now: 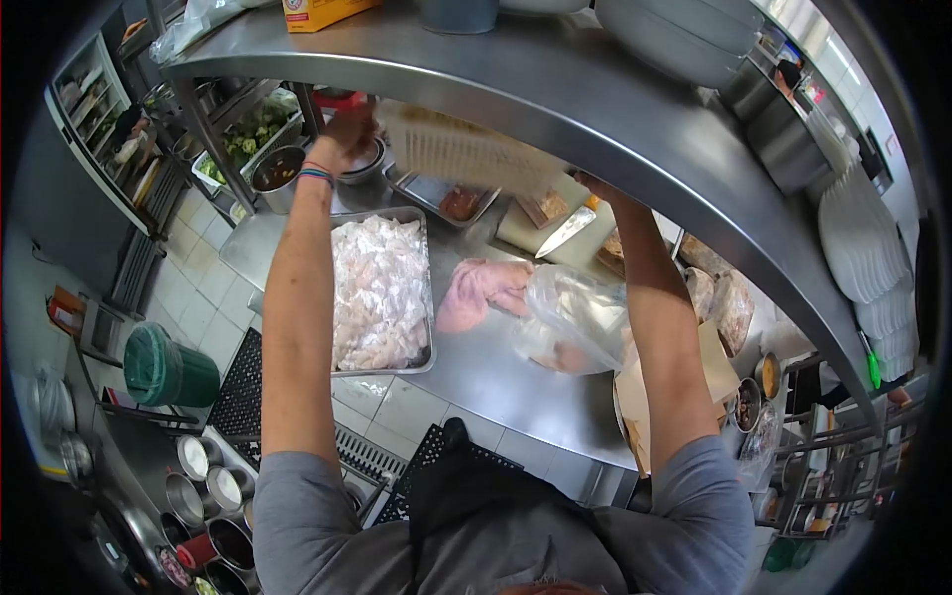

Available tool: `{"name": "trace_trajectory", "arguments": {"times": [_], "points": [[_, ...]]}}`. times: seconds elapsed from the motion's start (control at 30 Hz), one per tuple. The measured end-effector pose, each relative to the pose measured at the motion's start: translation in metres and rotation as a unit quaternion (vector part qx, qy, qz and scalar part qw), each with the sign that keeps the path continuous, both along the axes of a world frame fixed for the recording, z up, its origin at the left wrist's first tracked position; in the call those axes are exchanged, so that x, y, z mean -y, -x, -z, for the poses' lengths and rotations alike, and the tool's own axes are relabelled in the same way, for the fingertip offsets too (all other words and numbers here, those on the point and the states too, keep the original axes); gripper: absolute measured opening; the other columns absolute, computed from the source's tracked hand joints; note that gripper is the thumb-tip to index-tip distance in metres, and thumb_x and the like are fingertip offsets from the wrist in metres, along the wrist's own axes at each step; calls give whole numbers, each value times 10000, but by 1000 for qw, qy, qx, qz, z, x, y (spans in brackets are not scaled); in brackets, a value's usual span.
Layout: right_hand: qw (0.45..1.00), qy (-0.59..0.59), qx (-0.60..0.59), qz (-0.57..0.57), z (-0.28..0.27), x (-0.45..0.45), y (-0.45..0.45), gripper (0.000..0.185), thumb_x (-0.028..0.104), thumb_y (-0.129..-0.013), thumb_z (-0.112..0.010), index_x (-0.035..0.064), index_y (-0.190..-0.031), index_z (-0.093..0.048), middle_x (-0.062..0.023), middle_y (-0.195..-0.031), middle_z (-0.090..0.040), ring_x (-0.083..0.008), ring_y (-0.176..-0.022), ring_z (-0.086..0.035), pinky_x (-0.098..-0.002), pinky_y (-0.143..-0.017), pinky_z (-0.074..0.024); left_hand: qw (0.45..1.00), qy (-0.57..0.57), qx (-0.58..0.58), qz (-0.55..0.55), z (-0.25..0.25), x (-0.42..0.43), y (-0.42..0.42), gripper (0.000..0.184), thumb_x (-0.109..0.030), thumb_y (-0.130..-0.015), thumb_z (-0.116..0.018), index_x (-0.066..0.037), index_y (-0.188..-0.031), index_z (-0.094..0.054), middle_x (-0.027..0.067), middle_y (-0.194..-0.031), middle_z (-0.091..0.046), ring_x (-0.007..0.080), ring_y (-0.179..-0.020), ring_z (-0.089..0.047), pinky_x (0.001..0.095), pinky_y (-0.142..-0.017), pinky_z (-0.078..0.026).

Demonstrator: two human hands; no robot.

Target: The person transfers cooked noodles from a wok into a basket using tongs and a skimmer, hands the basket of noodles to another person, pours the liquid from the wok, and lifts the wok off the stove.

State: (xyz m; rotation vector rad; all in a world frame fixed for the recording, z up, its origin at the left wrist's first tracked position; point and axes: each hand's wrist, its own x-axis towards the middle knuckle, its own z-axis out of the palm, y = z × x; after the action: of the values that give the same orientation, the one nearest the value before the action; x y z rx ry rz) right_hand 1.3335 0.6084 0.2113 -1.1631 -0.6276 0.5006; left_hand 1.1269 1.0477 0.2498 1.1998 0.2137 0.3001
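A cream slotted plastic basket (476,154), blurred by motion, is held up beneath the steel shelf. My left hand (347,139) is at its left end and my right hand (598,186) grips its right end; the shelf edge partly hides the right fingers. Below my left forearm lies a metal tray (428,297) filled with pale, flour-dusted pieces of meat (377,288). A pink cloth (481,293) and a clear plastic bag (575,312) rest on the steel table between my arms. Beyond them a knife (566,232) lies on a cutting board (521,230).
The steel shelf (476,74) crosses overhead, carrying large metal bowls (679,35) and a yellow-orange box (322,12). A pot (278,177) stands at the back left. Bagged brown loaves (732,307) sit at the right. A green bin (169,367) stands on the floor.
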Motion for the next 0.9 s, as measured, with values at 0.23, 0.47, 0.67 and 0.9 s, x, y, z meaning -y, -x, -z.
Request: {"name": "trace_trajectory", "arguments": {"times": [0.23,0.47,0.67,0.9], "points": [[971,51,-215,93,-5,18,200,154,204,-983,-568,66,-927,-610,7,-606,-494,-118,-498,-448,-296,-488,-386,972,-35,-1,-231,29,60,181,191,-199,-980,-563,-53,-862,-599,7,-712,-552,91,-548,-477,254,-482,-373],[905,222,-268,-244,99,75,420,161,185,-980,-605,31,-978,-650,-2,-671,-543,-86,-511,-529,-230,-430,-408,936,-58,-89,-335,147,240,435,187,-179,-990,-556,-51,-859,-592,-17,-641,-500,81,-535,-424,236,-491,-307],[854,346,161,-354,181,89,454,317,315,-961,-648,36,-1106,-693,-48,-837,-695,-108,-661,-612,-274,-606,-505,832,44,-397,-386,282,473,644,266,-232,-888,-527,-85,-667,-545,16,-547,-478,120,-465,-457,293,-427,-348],[872,393,228,183,237,-53,320,661,380,-874,-648,-36,-1370,-514,-299,-1363,-537,-422,-1312,-473,-487,-1118,-337,794,217,-478,-306,360,630,709,198,-212,-858,-533,-96,-703,-573,35,-570,-503,162,-455,-481,314,-420,-361]]}}
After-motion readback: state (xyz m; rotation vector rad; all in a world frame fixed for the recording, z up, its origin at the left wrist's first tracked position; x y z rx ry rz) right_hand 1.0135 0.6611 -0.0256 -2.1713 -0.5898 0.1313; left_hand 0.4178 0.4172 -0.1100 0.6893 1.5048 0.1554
